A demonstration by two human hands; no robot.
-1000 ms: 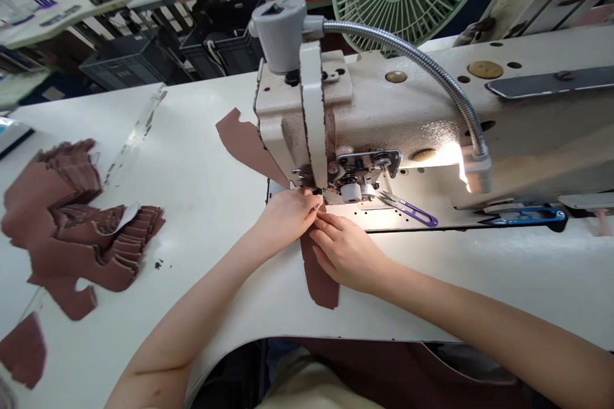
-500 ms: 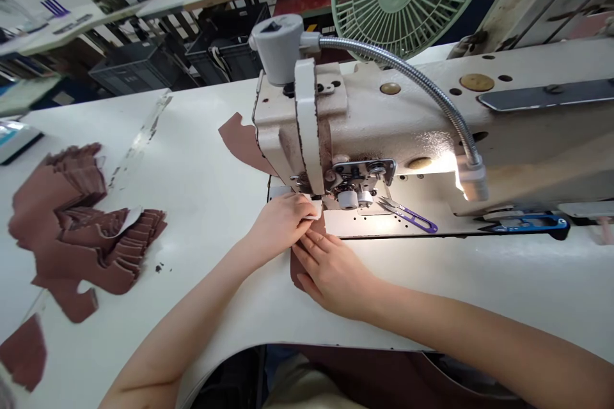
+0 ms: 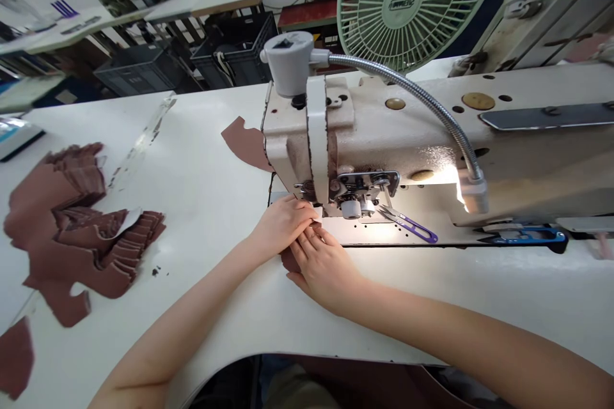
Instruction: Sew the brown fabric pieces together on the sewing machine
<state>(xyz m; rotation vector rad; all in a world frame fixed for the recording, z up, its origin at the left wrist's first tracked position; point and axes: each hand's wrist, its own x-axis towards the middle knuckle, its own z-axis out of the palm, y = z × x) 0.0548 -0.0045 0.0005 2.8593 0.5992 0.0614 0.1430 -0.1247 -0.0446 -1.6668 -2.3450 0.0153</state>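
1. Head view, risk: fingertips working right beside the roller presser foot [image 3: 351,209] of a cream cast-metal sewing machine [image 3: 300,134]; a slip under it could catch skin, and loose pressure could skew the seam line.
2. Left hand [image 3: 282,225]: fingers pressed together, slightly curled, any pinch hidden.
3. Right hand [image 3: 322,266]: fingers slightly spread, pressing a reddish-brown leather piece [image 3: 288,261] onto the white table [image 3: 201,198], just before the foot.

Head-worn view, facing forward and down, close over the left hand [image 3: 283,225], right hand [image 3: 323,270], sewing machine [image 3: 364,134]
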